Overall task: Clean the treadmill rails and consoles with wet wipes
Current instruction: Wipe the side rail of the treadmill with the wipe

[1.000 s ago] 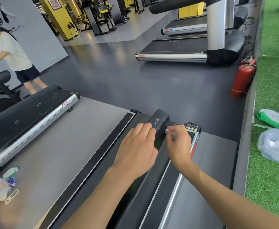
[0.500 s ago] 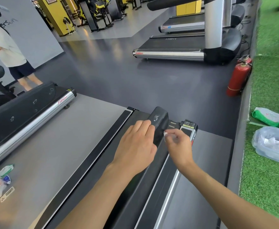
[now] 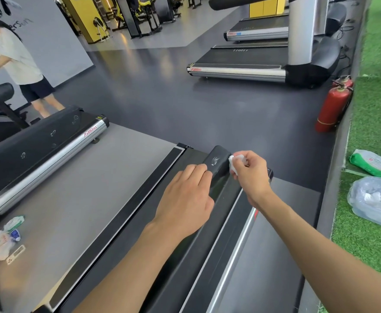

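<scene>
A black treadmill side rail (image 3: 198,236) with a silver edge strip runs away from me and ends in a black end cap (image 3: 216,160). My left hand (image 3: 185,199) lies flat on the rail just behind the cap, fingers together, holding nothing. My right hand (image 3: 251,175) pinches a small bunched white wet wipe (image 3: 234,162) against the right side of the end cap. A green pack of wet wipes (image 3: 372,163) lies on the green turf at the right.
A clear plastic bag with used wipes (image 3: 374,199) sits on the turf. A red fire extinguisher (image 3: 331,107) stands by the kerb. Another treadmill rail (image 3: 45,150) lies to the left, with wrappers (image 3: 2,238) on the grey floor. A person (image 3: 20,64) stands far left.
My right hand has slid forward along the rail's right side to the end cap, and the wipe now shows at my fingertips. My left hand has stayed on the rail.
</scene>
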A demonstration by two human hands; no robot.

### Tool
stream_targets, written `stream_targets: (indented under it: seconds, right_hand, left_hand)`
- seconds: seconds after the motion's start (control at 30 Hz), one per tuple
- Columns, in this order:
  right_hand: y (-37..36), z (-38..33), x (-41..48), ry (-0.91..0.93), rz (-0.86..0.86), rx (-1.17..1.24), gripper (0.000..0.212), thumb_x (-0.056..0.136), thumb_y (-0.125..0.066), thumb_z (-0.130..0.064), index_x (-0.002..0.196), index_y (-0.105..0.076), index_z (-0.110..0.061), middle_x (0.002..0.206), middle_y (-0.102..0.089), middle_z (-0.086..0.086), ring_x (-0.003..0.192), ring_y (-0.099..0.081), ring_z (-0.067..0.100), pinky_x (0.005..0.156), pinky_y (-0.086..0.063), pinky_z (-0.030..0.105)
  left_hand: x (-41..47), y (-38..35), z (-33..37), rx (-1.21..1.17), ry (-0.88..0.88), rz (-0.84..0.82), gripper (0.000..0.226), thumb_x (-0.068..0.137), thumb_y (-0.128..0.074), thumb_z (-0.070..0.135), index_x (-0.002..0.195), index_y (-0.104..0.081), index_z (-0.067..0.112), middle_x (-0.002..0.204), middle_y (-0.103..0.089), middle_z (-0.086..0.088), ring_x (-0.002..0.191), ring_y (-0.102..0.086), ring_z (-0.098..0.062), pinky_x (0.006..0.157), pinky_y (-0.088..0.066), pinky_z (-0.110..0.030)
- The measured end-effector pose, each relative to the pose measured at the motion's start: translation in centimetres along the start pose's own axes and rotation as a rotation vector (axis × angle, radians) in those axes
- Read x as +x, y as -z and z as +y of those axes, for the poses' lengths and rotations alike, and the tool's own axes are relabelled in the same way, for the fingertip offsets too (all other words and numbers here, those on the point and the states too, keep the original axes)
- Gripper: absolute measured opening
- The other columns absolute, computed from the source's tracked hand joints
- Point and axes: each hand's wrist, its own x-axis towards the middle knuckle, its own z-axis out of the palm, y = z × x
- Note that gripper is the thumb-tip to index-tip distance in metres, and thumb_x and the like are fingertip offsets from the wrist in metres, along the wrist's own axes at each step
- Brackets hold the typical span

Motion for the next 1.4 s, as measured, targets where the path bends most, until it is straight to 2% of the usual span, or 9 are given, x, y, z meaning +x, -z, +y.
stream_targets:
  seconds: [0.13, 0.3, 0.5, 0.63, 0.73, 0.83, 1.0, 1.23, 1.4]
  right_hand:
    - [0.3, 1.0, -1.8, 0.004, -0.083, -0.053, 0.012, 0.096, -0.048, -0.010, 0.097, -0.059, -0.014, 0.069, -0.059, 0.004, 0.057, -0.053, 0.010, 0.056, -0.045, 0.027]
    - [1.4, 1.9, -2.1, -0.162, 0.025, 0.230, 0.033, 0.096, -0.033, 0.004, 0.105, -0.060, -0.013, 0.078, -0.054, 0.007, 0.069, -0.054, 0.019, 0.066, -0.049, 0.031]
    - [1.5, 2.7, -2.5, -0.304, -0.071, 0.373, 0.033, 0.095, -0.042, 0.001, 0.127, -0.050, -0.002, 0.104, -0.063, 0.009, 0.095, -0.067, 0.016, 0.110, -0.041, 0.041]
    - [1.0, 1.8, -3.3, -0.109, 0.006, 0.125, 0.029, 0.094, -0.051, -0.007, 0.121, -0.054, -0.016, 0.100, -0.068, 0.002, 0.077, -0.073, 0.015, 0.085, -0.054, 0.025]
    - [-0.2, 1.2, -3.3, 0.034, 0.068, -0.058, 0.018, 0.090, -0.060, -0.013, 0.101, -0.056, -0.027, 0.094, -0.066, 0.005, 0.072, -0.068, 0.019, 0.061, -0.049, 0.014]
    - [-1.3, 2.1, -3.3, 0.081, 0.123, -0.170, 0.017, 0.092, -0.058, -0.019, 0.082, -0.058, -0.033, 0.089, -0.067, 0.006, 0.079, -0.065, 0.022, 0.067, -0.050, 0.026]
    - [-1.9, 4.0, -3.5, -0.057, 0.114, -0.298, 0.009, 0.092, -0.051, -0.013, 0.089, -0.058, -0.018, 0.082, -0.064, 0.008, 0.079, -0.065, 0.030, 0.070, -0.056, 0.040]
    - [-2.0, 3.1, -3.3, -0.108, 0.156, -0.199, 0.014, 0.092, -0.048, -0.011, 0.087, -0.059, -0.018, 0.074, -0.066, 0.003, 0.071, -0.067, 0.027, 0.064, -0.056, 0.035]
    - [-3.0, 3.8, -5.2, -0.059, 0.125, -0.277, 0.015, 0.091, -0.048, -0.016, 0.091, -0.063, -0.018, 0.088, -0.065, 0.009, 0.079, -0.062, 0.027, 0.067, -0.054, 0.035]
  left_hand:
    - [-0.1, 0.0, 0.0, -0.011, 0.013, 0.012, 0.025, 0.081, -0.049, 0.015, 0.105, -0.058, 0.012, 0.114, -0.057, 0.000, 0.105, -0.050, -0.021, 0.084, -0.049, -0.032]
    - [-0.1, -0.1, 0.1, -0.011, 0.001, 0.017, 0.027, 0.081, -0.052, 0.014, 0.107, -0.058, 0.010, 0.114, -0.057, -0.001, 0.108, -0.050, -0.022, 0.088, -0.049, -0.034]
    - [-0.1, 0.0, 0.1, -0.010, 0.002, 0.031, 0.029, 0.081, -0.052, 0.014, 0.110, -0.058, 0.010, 0.118, -0.058, -0.001, 0.110, -0.051, -0.021, 0.090, -0.049, -0.033]
    - [-0.1, 0.1, 0.2, -0.012, 0.000, 0.031, 0.030, 0.081, -0.047, 0.017, 0.108, -0.058, 0.011, 0.116, -0.058, -0.001, 0.109, -0.051, -0.021, 0.089, -0.050, -0.033]
    - [-0.1, 0.0, 0.0, -0.014, 0.002, 0.027, 0.029, 0.080, -0.054, 0.014, 0.108, -0.059, 0.010, 0.118, -0.058, -0.001, 0.110, -0.051, -0.022, 0.090, -0.050, -0.034]
    - [-0.2, -0.1, 0.1, -0.013, 0.002, 0.029, 0.028, 0.080, -0.057, 0.013, 0.107, -0.060, 0.010, 0.117, -0.059, -0.002, 0.109, -0.051, -0.022, 0.089, -0.051, -0.033]
    - [0.0, -0.1, 0.1, -0.018, -0.007, 0.037, 0.029, 0.079, -0.054, 0.014, 0.107, -0.060, 0.010, 0.117, -0.059, -0.002, 0.109, -0.051, -0.022, 0.088, -0.050, -0.033]
    - [-0.1, 0.1, 0.1, -0.023, -0.007, 0.029, 0.030, 0.081, -0.048, 0.016, 0.108, -0.058, 0.010, 0.117, -0.057, -0.001, 0.109, -0.050, -0.022, 0.090, -0.048, -0.032]
    - [-0.4, 0.3, 0.1, -0.029, -0.017, 0.036, 0.029, 0.080, -0.048, 0.017, 0.106, -0.060, 0.010, 0.115, -0.059, -0.002, 0.107, -0.052, -0.022, 0.087, -0.049, -0.032]
